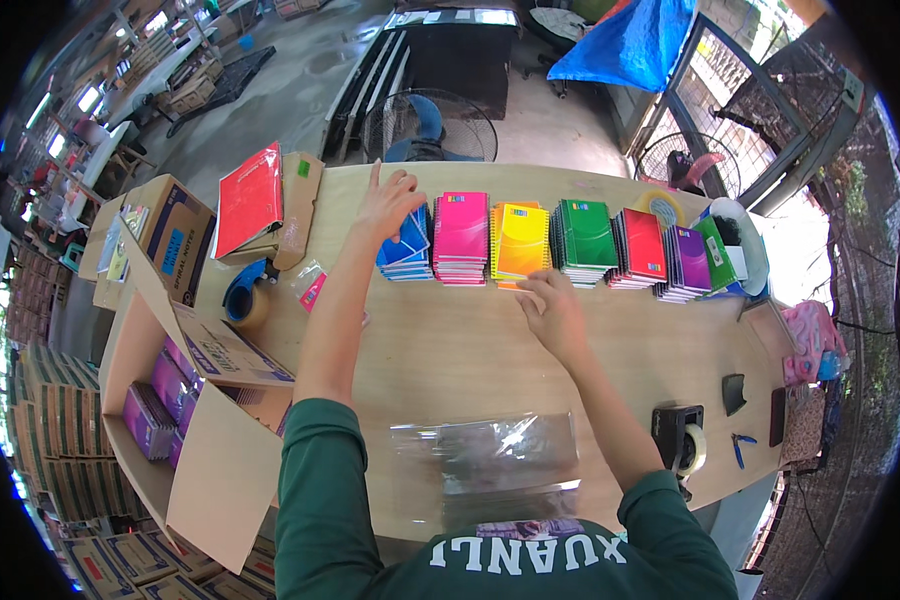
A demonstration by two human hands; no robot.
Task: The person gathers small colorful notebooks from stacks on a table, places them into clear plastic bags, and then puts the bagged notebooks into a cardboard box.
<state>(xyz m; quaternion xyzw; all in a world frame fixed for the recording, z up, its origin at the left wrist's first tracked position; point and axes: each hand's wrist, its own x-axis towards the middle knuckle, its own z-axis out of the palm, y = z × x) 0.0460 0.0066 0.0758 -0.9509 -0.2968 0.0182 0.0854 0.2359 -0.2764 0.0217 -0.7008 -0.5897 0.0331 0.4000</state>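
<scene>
A row of spiral notebook stacks stands across the table's far half. My left hand (388,207) is over the blue notebooks (406,250) at the row's left end, one finger stretched out and the others bent. The top blue notebooks lie askew, partly hidden by that hand. To their right are pink notebooks (461,235) and yellow notebooks (522,240). My right hand (553,315) is at the near edge of the yellow stack, fingers apart and slightly bent; whether it touches is unclear. Green (584,235), red (640,245) and purple notebooks (685,260) continue rightward.
An opened carton (225,470) with purple notebooks stands at left. Clear plastic sleeves (510,455) lie near me. A tape dispenser (680,440), blue-handled pliers (740,450) and a tape roll (247,300) are on the table (430,370). A fan (430,125) stands beyond.
</scene>
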